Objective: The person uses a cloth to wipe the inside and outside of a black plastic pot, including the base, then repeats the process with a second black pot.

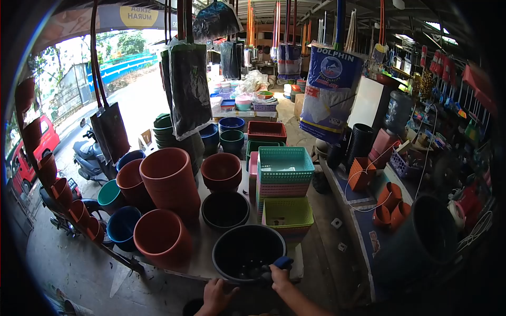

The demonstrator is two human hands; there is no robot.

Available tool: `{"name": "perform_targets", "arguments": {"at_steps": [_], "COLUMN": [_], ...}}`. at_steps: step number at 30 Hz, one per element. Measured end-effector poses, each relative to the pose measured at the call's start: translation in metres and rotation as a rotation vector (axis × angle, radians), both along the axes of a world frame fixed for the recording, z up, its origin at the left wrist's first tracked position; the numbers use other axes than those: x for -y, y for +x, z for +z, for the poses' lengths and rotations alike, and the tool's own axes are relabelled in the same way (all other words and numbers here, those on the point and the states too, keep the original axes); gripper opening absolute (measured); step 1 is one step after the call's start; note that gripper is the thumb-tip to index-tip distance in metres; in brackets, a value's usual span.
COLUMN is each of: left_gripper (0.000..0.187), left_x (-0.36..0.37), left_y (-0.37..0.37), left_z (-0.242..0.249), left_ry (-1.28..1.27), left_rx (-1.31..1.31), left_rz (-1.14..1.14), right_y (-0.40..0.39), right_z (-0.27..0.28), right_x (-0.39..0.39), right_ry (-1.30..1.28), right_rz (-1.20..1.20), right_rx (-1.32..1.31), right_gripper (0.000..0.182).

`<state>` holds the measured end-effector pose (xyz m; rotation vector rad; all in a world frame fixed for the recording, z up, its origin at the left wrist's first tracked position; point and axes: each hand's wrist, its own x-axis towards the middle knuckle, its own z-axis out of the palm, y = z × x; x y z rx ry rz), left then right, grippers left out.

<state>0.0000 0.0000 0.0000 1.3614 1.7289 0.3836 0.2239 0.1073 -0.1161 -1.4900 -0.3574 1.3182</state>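
A round black plastic pot (pixel 215 258) stands at the near end of the display table, its mouth facing up. Small pale specks show on its inner bottom. At the pot's near right rim, my right hand (pixel 279 278) is closed around a bunched dark blue cloth (pixel 283 262). My left hand (pixel 217 296) is at the near left rim, fingers apart, with the fingertips close to or touching the pot's outside. Just behind stands another black pot (pixel 225 210). Left of it is a wide terracotta-coloured pot (pixel 162 239).
Stacked baskets, green (pixel 287 216) and turquoise (pixel 284 176), rise to the right. Tall terracotta-coloured pots (pixel 169 181) and a blue pot (pixel 124 229) crowd the left. Packaged bags (pixel 331 92) hang overhead. A large dark bin (pixel 421 242) stands right; a scooter (pixel 97 158) is outside.
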Motion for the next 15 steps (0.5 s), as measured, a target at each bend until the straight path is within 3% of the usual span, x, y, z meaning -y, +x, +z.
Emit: {"name": "perform_targets", "arguments": {"at_steps": [2, 3, 5, 6, 8, 12, 14, 15], "left_gripper": [0.052, 0.052, 0.045, 0.045, 0.041, 0.039, 0.036, 0.034], "left_x": [0.006, -0.002, -0.014, -0.013, -0.006, 0.022, 0.028, 0.034], "left_y": [0.000, 0.001, -0.008, -0.012, -0.015, -0.012, -0.019, -0.026], "left_z": [0.014, 0.010, -0.002, -0.009, -0.028, -0.020, -0.014, -0.012], "left_ry": [0.751, 0.759, 0.921, 0.917, 0.237, 0.252, 0.200, 0.153], "left_rx": [-0.471, -0.464, -0.383, -0.390, -0.262, -0.278, -0.202, -0.124], "left_rz": [-0.200, -0.184, -0.466, -0.453, -0.677, -0.393, -0.215, -0.076], "right_y": [0.008, 0.014, 0.009, 0.002, -0.007, -0.015, -0.020, -0.028], "right_z": [-0.013, -0.008, 0.014, 0.025, 0.044, 0.032, 0.041, 0.066], "right_x": [-0.001, -0.005, 0.003, 0.011, 0.016, 0.003, 0.000, 0.003], "right_ry": [-0.088, -0.080, -0.143, -0.144, -0.123, -0.044, 0.112, 0.119], "right_rz": [0.189, 0.198, 0.356, 0.370, 0.420, 0.571, 0.582, 0.632], "right_rx": [-0.001, 0.012, -0.080, -0.080, -0.118, -0.084, 0.197, 0.198], "right_gripper": [0.057, 0.057, 0.048, 0.048, 0.035, 0.035, 0.030, 0.030]}}
